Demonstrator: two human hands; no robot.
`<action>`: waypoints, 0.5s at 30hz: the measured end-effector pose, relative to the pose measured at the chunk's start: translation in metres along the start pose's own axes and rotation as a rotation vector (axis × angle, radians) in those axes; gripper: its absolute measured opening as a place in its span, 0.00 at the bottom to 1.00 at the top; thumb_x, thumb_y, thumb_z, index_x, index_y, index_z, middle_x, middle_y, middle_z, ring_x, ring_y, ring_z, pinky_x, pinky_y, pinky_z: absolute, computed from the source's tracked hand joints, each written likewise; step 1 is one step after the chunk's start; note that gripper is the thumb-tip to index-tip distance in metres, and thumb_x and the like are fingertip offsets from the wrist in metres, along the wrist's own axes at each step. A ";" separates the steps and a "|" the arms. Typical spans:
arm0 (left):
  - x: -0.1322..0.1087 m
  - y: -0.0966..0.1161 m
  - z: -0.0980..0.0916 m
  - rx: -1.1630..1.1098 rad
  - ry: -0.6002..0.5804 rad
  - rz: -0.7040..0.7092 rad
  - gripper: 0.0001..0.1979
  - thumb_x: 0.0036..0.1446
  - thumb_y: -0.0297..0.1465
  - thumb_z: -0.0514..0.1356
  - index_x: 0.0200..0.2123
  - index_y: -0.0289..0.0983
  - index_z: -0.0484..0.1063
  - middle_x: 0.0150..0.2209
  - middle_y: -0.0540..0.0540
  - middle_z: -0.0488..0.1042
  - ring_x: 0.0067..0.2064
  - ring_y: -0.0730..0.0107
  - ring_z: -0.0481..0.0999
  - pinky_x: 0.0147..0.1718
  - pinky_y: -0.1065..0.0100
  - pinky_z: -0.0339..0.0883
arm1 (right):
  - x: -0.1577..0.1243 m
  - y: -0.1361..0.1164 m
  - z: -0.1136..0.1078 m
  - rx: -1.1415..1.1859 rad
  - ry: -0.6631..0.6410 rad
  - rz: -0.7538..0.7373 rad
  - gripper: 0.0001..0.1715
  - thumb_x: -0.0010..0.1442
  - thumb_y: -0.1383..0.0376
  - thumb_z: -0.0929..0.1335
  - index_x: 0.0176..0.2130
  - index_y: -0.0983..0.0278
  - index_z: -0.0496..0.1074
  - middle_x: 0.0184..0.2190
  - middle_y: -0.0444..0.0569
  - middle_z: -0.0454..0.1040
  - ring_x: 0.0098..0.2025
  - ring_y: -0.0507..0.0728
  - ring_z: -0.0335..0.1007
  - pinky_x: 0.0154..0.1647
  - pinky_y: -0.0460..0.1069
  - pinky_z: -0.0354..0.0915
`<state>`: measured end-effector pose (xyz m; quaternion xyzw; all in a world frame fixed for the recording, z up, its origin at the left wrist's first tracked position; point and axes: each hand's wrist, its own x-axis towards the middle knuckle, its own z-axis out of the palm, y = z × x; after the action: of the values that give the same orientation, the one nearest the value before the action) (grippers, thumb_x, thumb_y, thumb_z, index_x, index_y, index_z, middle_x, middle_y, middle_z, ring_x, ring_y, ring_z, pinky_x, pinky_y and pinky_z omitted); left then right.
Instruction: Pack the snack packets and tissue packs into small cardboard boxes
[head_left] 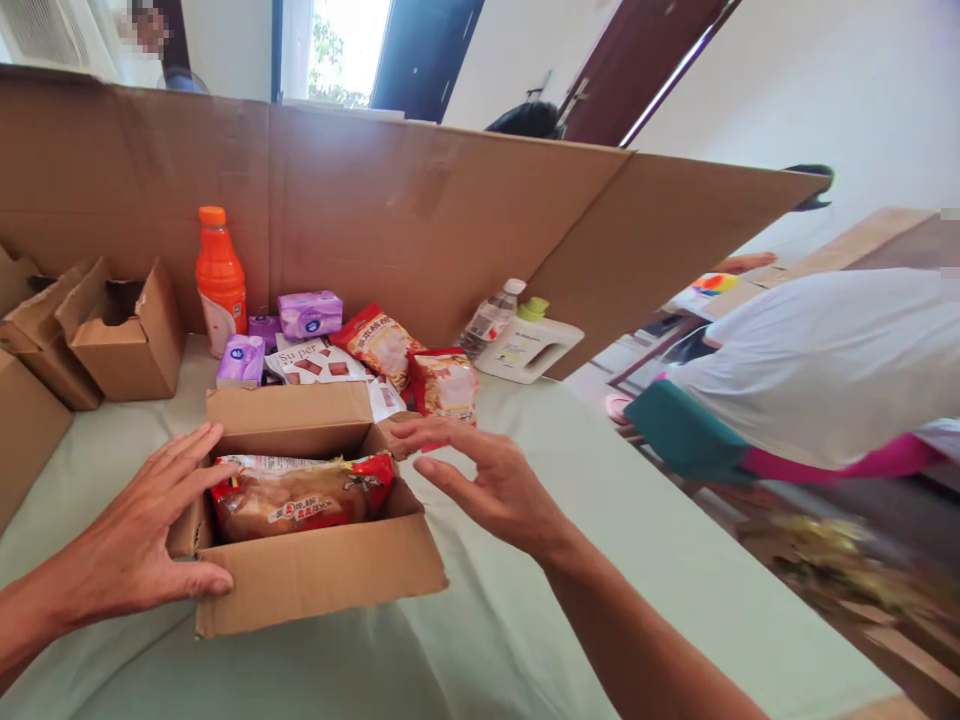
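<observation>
An open cardboard box (pixel 322 575) stands on the cloth-covered table with its flaps spread out. Inside it lies a red-and-clear food packet (pixel 304 500) with brown contents. My left hand (pixel 154 520) rests against the box's left side, fingers stretched over the left edge and the thumb by the front flap. At the right end, my right hand (pixel 487 480) has its fingers extended and apart, the fingertips beside the right flap; whether they touch it I cannot tell.
Behind the box are purple tissue packs (pixel 310 315), red snack bags (pixel 446 385), an orange bottle (pixel 220 280), a clear bottle (pixel 491 318) and a white jug (pixel 529 345). Small cartons (pixel 124 345) stand left. A cardboard wall (pixel 420 220) runs behind. A person in white (pixel 832 360) is at right.
</observation>
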<state>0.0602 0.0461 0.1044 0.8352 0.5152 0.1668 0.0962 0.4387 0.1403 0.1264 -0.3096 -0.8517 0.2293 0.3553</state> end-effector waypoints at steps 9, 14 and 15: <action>0.000 0.025 -0.017 0.284 0.003 0.117 0.40 0.59 0.53 0.63 0.70 0.43 0.62 0.75 0.38 0.50 0.73 0.32 0.56 0.67 0.31 0.58 | 0.014 -0.026 0.010 -0.138 -0.528 -0.075 0.34 0.75 0.45 0.56 0.57 0.64 0.76 0.57 0.59 0.78 0.59 0.65 0.73 0.61 0.59 0.66; 0.005 0.055 -0.029 0.300 -0.131 0.146 0.33 0.63 0.41 0.56 0.70 0.39 0.63 0.71 0.39 0.61 0.70 0.42 0.65 0.64 0.42 0.69 | 0.028 -0.032 0.018 -0.197 -0.673 -0.103 0.39 0.70 0.39 0.59 0.51 0.67 0.78 0.45 0.59 0.80 0.45 0.63 0.76 0.49 0.56 0.68; 0.011 0.059 -0.031 0.284 -0.192 0.142 0.33 0.62 0.39 0.56 0.69 0.37 0.65 0.70 0.37 0.64 0.68 0.42 0.68 0.63 0.44 0.70 | 0.030 -0.032 0.020 -0.204 -0.693 -0.116 0.39 0.69 0.38 0.61 0.51 0.67 0.78 0.45 0.59 0.80 0.44 0.63 0.76 0.47 0.55 0.68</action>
<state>0.1016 0.0290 0.1550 0.8868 0.4615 0.0181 0.0141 0.3956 0.1353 0.1475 -0.1987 -0.9561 0.2139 0.0255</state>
